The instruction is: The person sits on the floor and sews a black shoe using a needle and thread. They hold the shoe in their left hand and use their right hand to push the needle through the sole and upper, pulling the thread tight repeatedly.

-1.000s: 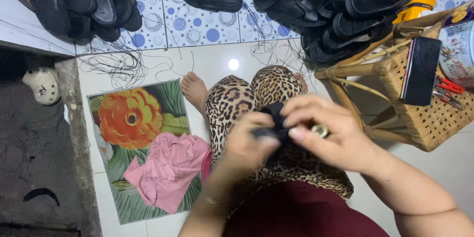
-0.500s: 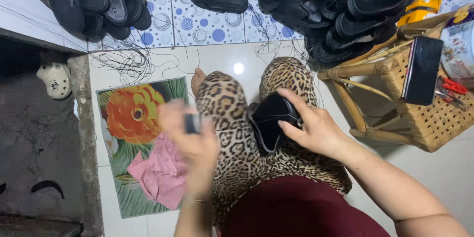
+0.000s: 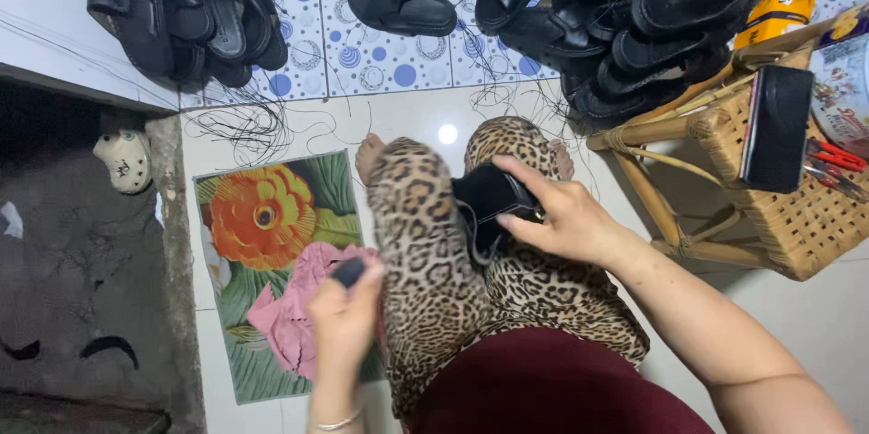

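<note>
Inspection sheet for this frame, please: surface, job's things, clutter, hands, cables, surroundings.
Surface: white tiled floor, with a floral mat on it.
Job's things: black shoe piece on the lap; small dark tool.
Clutter: pink cloth on the mat; loose black threads on the floor.
Hands: right hand grips the shoe piece; left hand holds the dark tool above the pink cloth.
Cables: nothing seen.
Surroundings: piles of black sandals along the wall; wicker stool carrying a black flat case and red-handled scissors.
</note>
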